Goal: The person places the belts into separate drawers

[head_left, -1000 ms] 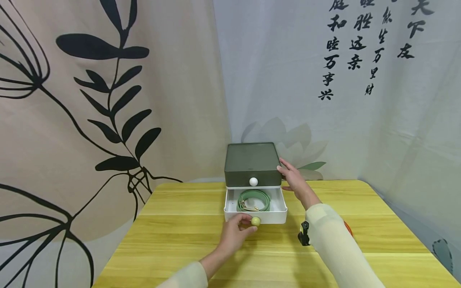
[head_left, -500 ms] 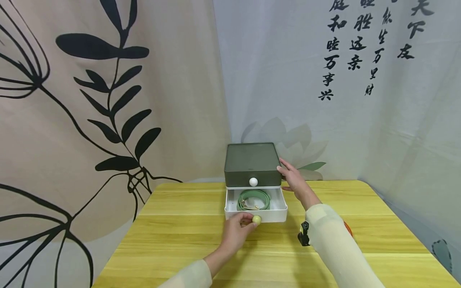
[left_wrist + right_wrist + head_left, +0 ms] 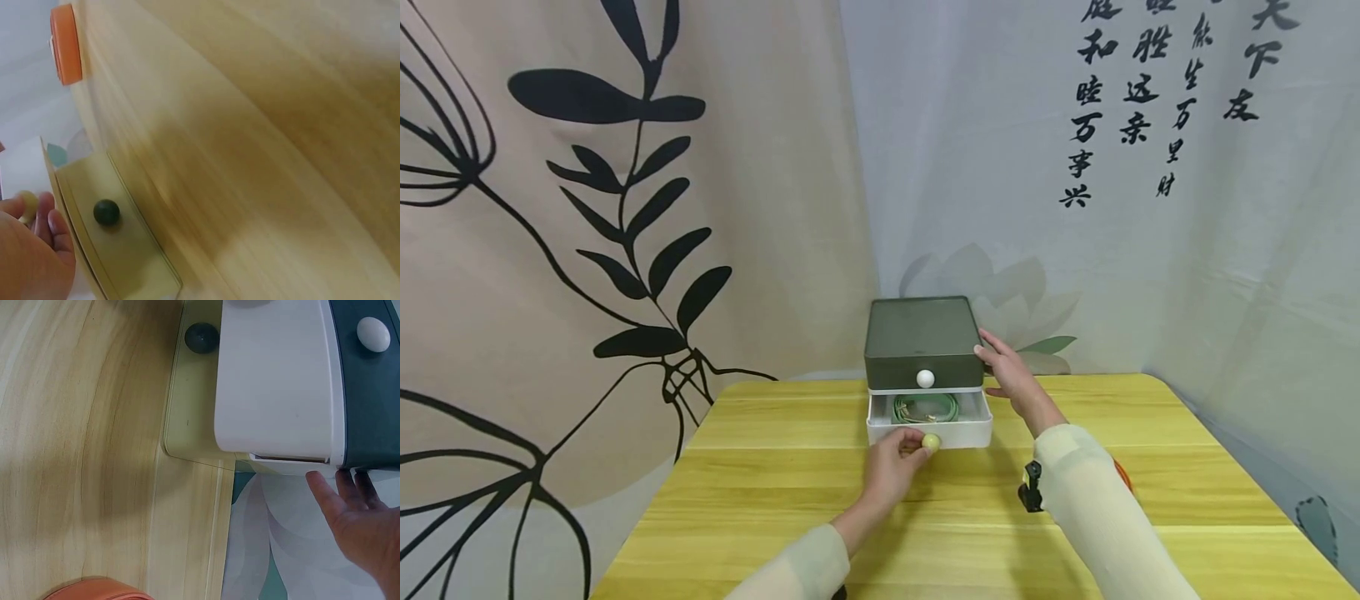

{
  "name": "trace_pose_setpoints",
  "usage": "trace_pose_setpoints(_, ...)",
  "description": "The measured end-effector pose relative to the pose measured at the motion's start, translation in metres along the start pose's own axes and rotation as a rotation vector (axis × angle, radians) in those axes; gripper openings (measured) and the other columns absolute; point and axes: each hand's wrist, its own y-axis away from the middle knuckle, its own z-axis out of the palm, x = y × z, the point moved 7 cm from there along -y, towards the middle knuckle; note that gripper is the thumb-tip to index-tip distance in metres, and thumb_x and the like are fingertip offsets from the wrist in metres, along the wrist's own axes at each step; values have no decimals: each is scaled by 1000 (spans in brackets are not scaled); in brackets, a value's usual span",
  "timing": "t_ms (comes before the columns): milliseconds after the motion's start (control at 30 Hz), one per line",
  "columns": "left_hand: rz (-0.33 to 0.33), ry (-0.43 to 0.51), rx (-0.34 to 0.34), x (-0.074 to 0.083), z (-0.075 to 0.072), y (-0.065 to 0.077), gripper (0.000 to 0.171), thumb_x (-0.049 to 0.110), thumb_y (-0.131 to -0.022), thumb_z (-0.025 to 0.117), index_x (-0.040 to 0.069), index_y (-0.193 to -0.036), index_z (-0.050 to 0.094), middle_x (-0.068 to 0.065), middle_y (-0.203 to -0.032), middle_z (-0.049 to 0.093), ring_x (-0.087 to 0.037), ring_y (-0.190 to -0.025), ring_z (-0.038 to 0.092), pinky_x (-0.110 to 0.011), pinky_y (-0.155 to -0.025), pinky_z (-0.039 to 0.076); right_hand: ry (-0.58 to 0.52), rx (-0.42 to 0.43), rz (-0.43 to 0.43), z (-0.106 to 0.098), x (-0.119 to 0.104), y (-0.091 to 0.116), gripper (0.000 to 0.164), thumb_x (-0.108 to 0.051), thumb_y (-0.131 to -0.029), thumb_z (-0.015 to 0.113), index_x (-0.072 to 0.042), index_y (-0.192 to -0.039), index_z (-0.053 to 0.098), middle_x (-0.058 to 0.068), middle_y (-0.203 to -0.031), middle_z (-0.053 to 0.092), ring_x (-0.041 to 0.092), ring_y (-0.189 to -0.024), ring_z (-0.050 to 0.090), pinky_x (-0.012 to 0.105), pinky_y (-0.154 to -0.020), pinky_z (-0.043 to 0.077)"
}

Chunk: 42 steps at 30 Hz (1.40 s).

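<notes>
Pinched between the thumb and curled fingers of the left hand [image 3: 890, 469], at seven o'clock below it, is the small round pale-yellow knob [image 3: 931, 442] of a white, plastic-looking drawer [image 3: 966, 435]. At two o'clock from that drawer, the right hand [image 3: 1013, 382] has its fingers extended against the side of the dark grey-green, box-shaped upper tier [image 3: 921, 329], gripping nothing. Over the last second the drawer has slid inward, carrying the coiled green strap with gold-coloured fittings [image 3: 898, 407] further under the tier at twelve o'clock. Closing looks well along but unfinished.
</notes>
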Motion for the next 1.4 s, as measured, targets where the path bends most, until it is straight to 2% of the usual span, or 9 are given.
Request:
trace_pose_setpoints(400,23,43,34,-6,0,-22,11,-5,-85,74,-5,-95,69,-10,-87,70,-12,-74,66,-24,-64,56,-17,-14,3,2,-1,0,60,-37,-107,40,-31,-160,13,16,-164,12,41,-145,24,64,-109,28)
trace_pose_setpoints(500,25,31,44,-6,0,-27,10,-5,-85,73,-5,-94,68,-10,-85,70,-12,-71,65,-23,-62,56,-20,-15,7,2,-1,0,60,-37,-107,40,-31,-160,13,16,-164,12,41,-145,23,64,-109,28)
trace_pose_setpoints(733,35,-44,66,-8,0,-36,10,-2,-85,75,-1,-94,70,-7,-86,70,-12,-76,64,-22,-63,55,-26,-11,3,1,0,0,60,-38,-107,41,-31,-160,14,15,-164,13,40,-145,24,64,-109,29)
trace_pose_setpoints(1100,42,-35,105,-9,2,-49,9,-6,-84,74,-4,-91,69,-11,-83,70,-17,-75,65,-22,-57,54,-29,0,5,1,-1,0,60,-37,-107,42,-31,-160,16,16,-162,18,40,-144,27,63,-108,32)
trace_pose_setpoints(1400,46,-119,122,-9,1,-57,10,-1,-84,75,-1,-93,71,-8,-85,71,-20,-82,67,-25,-67,55,-23,1,13,-1,-1,0,60,-39,-107,42,-32,-160,16,16,-162,19,39,-143,29,63,-108,32)
